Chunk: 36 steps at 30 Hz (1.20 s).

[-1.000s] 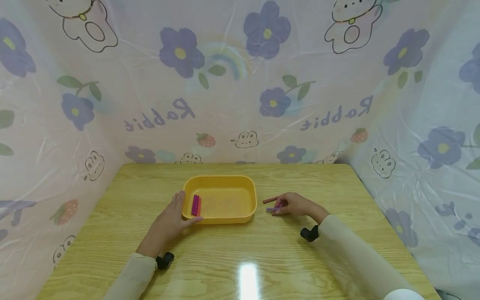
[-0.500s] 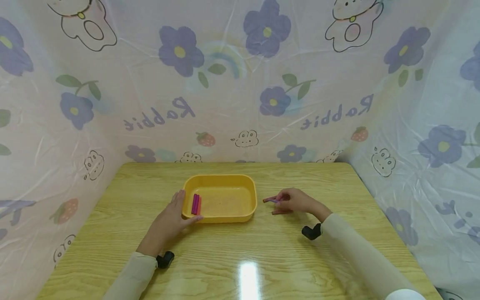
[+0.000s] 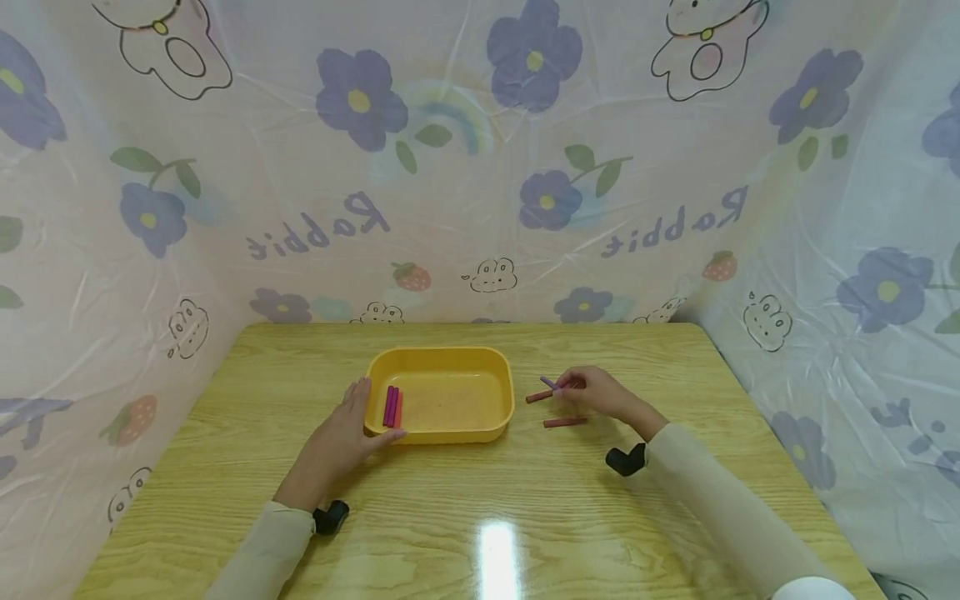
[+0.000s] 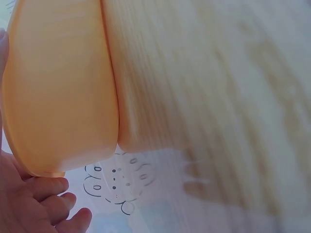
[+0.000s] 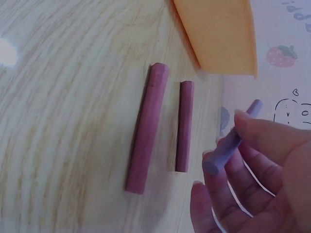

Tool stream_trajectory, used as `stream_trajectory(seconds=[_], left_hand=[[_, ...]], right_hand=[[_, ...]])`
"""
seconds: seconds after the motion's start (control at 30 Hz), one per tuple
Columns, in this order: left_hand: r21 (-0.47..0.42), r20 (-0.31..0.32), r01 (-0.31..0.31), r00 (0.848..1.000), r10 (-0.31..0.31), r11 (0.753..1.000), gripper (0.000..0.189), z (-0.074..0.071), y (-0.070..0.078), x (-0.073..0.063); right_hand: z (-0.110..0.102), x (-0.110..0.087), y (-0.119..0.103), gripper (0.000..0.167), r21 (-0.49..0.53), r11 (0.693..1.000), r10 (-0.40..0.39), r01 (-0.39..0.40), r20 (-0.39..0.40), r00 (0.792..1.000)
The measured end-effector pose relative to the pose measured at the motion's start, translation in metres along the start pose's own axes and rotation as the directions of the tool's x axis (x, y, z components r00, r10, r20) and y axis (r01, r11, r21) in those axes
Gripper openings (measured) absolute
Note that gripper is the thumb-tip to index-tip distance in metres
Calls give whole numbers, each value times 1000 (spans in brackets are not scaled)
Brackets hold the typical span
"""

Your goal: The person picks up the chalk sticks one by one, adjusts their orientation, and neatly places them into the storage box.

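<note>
My right hand (image 3: 596, 390) pinches a purple crayon (image 5: 228, 148) between thumb and fingers, holding it off the table. Two dark red crayons lie on the table by that hand: the nearer crayon (image 3: 564, 422) and the farther crayon (image 3: 538, 397), partly behind the fingers in the head view. A yellow tray (image 3: 450, 437) stands left of them. My left hand (image 3: 339, 437) rests against the tray's left end, with the thumb at the front rim and the fingers along the side. Inside, at the left, two magenta crayons (image 3: 391, 407) lie beside a coral crayon (image 3: 398, 411).
The wooden table (image 3: 420, 517) has a bright light reflection near its front. A patterned curtain (image 3: 450, 192) hangs behind the table and along both sides. A black wrist mount (image 3: 626, 460) sits on the right wrist, and another mount (image 3: 331, 518) on the left.
My right hand has lifted the purple crayon from beside the dark red ones, moved it slightly away from me and turned it. The left hand and the tray have stayed put.
</note>
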<state>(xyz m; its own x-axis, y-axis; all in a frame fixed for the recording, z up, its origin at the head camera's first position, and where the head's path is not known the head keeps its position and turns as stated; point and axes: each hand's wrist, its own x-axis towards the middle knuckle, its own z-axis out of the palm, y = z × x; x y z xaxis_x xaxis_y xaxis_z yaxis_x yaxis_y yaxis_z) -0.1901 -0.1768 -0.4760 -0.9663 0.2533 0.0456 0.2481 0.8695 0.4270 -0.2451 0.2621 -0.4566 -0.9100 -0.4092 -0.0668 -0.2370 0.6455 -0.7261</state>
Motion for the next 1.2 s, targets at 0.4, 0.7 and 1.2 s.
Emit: stream_trajectory(seconds=[0.4,0.7,1.2], left_hand=[[-7,2,-4,1000,4,1000,118,0,0,0],[-10,-1,-5,1000,5,1000,117,1,-1,0],[-10,5,-5,1000,5,1000,118,2,-1,1]], right_hand=[[-8,2,1,38,232,971,60,-56,-13,998],[-9,0,-4,38,268,955,153,-130,-67,986],[-14,0,-11,39,425,889,225,-173,-75,972]])
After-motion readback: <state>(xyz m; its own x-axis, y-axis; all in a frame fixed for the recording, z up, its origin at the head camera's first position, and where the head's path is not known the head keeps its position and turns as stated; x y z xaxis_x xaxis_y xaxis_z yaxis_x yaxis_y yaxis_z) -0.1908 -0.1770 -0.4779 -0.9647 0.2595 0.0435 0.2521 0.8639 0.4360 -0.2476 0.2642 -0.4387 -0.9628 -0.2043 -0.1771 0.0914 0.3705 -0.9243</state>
